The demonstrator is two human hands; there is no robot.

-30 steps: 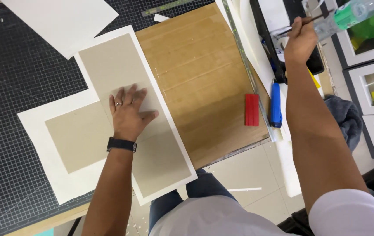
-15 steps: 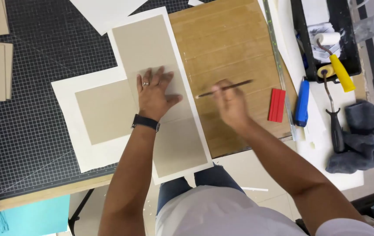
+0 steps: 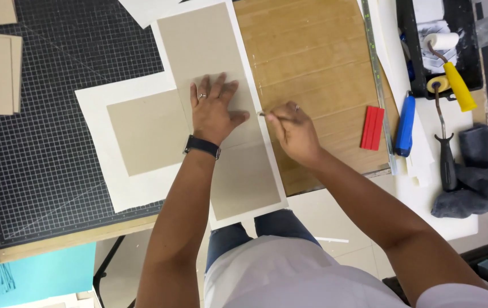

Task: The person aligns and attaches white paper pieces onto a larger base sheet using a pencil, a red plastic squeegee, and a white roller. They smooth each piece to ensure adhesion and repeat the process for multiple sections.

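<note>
I see my left hand (image 3: pixel 212 111) lying flat, fingers (image 3: pixel 219 85) spread and released, pressing the long grey board (image 3: pixel 221 165) onto the white paper (image 3: pixel 93 114). My right hand (image 3: pixel 292 128) sits just right of it at the board's edge, fingers clenched around a thin brush (image 3: pixel 267 114), tip pointing toward the left fingers. Beyond the right fingers, the red scraper (image 3: pixel 372 126) and blue-handled tool (image 3: pixel 406 125) lie on the table.

head cam | looks straight down | close above cutting mat (image 3: pixel 56 148) | single view
</note>
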